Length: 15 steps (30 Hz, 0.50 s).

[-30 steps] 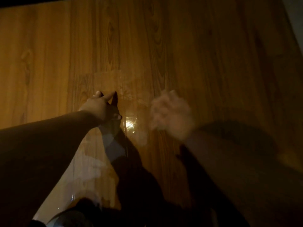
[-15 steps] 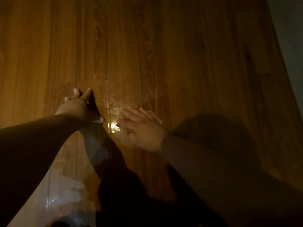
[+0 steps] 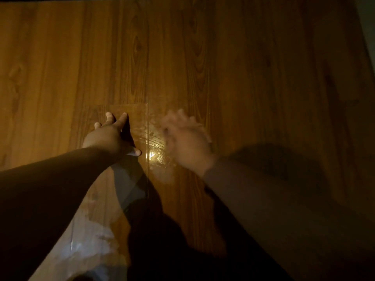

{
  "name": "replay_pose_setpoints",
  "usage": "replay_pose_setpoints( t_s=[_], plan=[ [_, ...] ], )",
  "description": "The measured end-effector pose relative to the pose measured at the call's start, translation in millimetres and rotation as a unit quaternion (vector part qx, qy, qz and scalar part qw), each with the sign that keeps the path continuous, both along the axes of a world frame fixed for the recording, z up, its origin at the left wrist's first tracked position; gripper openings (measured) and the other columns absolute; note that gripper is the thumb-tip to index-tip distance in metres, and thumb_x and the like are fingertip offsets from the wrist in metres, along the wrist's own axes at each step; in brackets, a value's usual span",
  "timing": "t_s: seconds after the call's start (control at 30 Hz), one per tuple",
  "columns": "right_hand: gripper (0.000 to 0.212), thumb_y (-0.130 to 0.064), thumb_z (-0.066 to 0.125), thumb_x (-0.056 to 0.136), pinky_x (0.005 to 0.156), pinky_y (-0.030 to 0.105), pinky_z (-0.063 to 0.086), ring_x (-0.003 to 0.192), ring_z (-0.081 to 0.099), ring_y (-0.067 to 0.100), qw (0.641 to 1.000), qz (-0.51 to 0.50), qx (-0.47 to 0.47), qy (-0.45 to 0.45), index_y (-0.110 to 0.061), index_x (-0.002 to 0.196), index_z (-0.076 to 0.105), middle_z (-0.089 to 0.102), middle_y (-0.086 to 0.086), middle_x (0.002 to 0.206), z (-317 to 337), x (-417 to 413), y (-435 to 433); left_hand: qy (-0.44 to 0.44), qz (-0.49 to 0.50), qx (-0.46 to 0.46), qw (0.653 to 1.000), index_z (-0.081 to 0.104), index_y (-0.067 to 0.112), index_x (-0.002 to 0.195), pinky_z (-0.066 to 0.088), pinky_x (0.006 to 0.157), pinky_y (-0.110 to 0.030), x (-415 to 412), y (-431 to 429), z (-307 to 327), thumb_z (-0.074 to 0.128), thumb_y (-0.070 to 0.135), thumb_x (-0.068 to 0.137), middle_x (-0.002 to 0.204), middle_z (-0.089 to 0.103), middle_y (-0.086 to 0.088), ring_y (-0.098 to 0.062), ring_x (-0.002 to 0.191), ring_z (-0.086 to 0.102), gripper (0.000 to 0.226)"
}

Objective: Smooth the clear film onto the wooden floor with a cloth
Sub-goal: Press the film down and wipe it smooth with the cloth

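A strip of clear film (image 3: 139, 118) lies on the wooden floor (image 3: 243, 78), running from the bottom left up to a straight edge near the middle. It glares under a light spot. My left hand (image 3: 109, 136) rests on the film with straight, spread fingers. To its right, my right hand (image 3: 188, 142) is motion-blurred over the film's right edge, and its fingers look extended. A pale smear (image 3: 164, 175) shows below that wrist; I cannot tell whether it is a cloth.
The scene is dim. A grey wall (image 3: 370, 27) borders the floor at the top right. Dark shadows of my arms and body cover the lower middle of the floor. Whitish patches show under the film at the bottom left.
My right hand has swept to the left across the film and back to the right, and is blurred again. My left hand has stayed pressed on the film. The camera has shifted slightly.
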State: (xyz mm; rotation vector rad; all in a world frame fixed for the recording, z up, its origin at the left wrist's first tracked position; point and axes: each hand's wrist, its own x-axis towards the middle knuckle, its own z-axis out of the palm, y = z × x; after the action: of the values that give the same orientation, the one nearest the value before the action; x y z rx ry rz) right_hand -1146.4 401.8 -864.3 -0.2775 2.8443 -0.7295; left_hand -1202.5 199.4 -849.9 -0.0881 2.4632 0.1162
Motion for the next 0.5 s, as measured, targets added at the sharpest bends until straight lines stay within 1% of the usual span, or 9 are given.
replay_pose_setpoints(
  t_s=[0.07,0.1,0.13,0.17,0.23,0.3,0.37,0.43,0.5],
  plan=[
    [0.045,-0.028,0.043,0.096,0.116,0.046,0.005,0.146,0.008,0.02,0.991,0.127,0.03,-0.001,-0.032,0.14,0.04,0.018,-0.002,0.158,-0.5,3.7,-8.3,-0.001,-0.002,0.004,1.0,0.0,0.039,0.152,0.02,0.113,-0.053,0.5,0.3,0.4,0.086,0.044,0.062,0.161,-0.012,0.001,-0.037,0.146,-0.004,0.124],
    [0.047,-0.034,0.043,0.096,0.115,0.049,0.003,0.147,0.005,0.022,0.988,0.134,0.073,0.017,-0.034,0.142,0.037,0.014,-0.002,0.159,-3.5,-0.7,2.7,0.0,-0.002,0.004,1.0,-0.001,0.039,0.151,0.021,0.113,-0.053,0.7,0.5,0.2,0.086,0.045,0.062,0.161,-0.012,0.002,-0.037,0.146,-0.004,0.124],
    [0.049,-0.04,0.045,0.094,0.115,0.051,0.003,0.147,0.004,0.024,0.988,0.103,0.114,0.025,-0.035,0.142,0.036,0.012,-0.001,0.159,-8.5,-5.8,19.5,0.001,0.0,0.004,1.0,-0.001,0.04,0.151,0.021,0.113,-0.053,1.2,0.0,0.5,0.085,0.045,0.063,0.16,-0.013,0.002,-0.037,0.146,-0.005,0.124],
    [0.052,-0.043,0.046,0.092,0.114,0.053,0.004,0.147,0.003,0.026,0.989,0.038,0.144,0.023,-0.035,0.142,0.035,0.01,0.001,0.16,-12.6,-12.2,42.2,0.001,0.0,0.004,1.0,-0.002,0.04,0.151,0.021,0.113,-0.053,1.7,0.0,0.7,0.085,0.045,0.063,0.16,-0.014,0.002,-0.037,0.146,-0.005,0.124],
    [0.057,-0.043,0.047,0.092,0.115,0.052,0.005,0.146,0.001,0.029,0.975,-0.162,0.154,-0.02,-0.032,0.145,0.032,0.005,0.005,0.16,-14.5,-23.4,96.4,-0.004,-0.002,0.002,1.0,-0.004,0.04,0.151,0.02,0.113,-0.054,2.1,-0.2,0.6,0.084,0.046,0.065,0.16,-0.015,0.002,-0.038,0.146,-0.006,0.123],
    [0.061,-0.039,0.045,0.094,0.117,0.049,0.004,0.147,-0.002,0.029,0.923,-0.368,0.089,-0.073,-0.025,0.15,0.025,0.001,0.01,0.16,-8.8,-30.5,141.8,-0.008,-0.003,0.004,1.0,-0.005,0.04,0.151,0.02,0.113,-0.054,1.5,0.1,0.6,0.083,0.046,0.065,0.16,-0.016,0.001,-0.038,0.145,-0.006,0.123],
    [0.065,-0.038,0.044,0.095,0.117,0.044,0.001,0.147,-0.004,0.027,0.885,-0.452,0.034,-0.108,-0.022,0.152,0.017,-0.003,0.011,0.16,-8.1,-36.5,150.1,-0.01,-0.003,0.006,1.0,-0.005,0.04,0.151,0.019,0.113,-0.054,0.2,0.6,1.6,0.083,0.045,0.066,0.16,-0.017,0.001,-0.038,0.145,-0.007,0.122],
    [0.062,-0.033,0.041,0.096,0.117,0.042,0.002,0.147,-0.003,0.027,0.908,-0.406,0.044,-0.096,-0.021,0.152,0.017,-0.002,0.01,0.16,-9.1,-38.0,121.3,-0.015,-0.005,0.011,1.0,-0.005,0.04,0.151,0.019,0.113,-0.054,0.6,3.3,3.3,0.083,0.043,0.067,0.16,-0.017,0.0,-0.038,0.145,-0.008,0.121],
    [0.053,-0.03,0.036,0.097,0.117,0.041,0.005,0.147,0.001,0.025,0.96,-0.272,0.042,-0.05,-0.024,0.149,0.027,0.004,0.006,0.16,-10.9,-34.1,68.5,-0.016,0.001,0.016,1.0,-0.004,0.039,0.151,0.018,0.114,-0.054,0.8,4.5,5.2,0.083,0.041,0.068,0.159,-0.018,0.0,-0.039,0.145,-0.009,0.121]
  ],
)
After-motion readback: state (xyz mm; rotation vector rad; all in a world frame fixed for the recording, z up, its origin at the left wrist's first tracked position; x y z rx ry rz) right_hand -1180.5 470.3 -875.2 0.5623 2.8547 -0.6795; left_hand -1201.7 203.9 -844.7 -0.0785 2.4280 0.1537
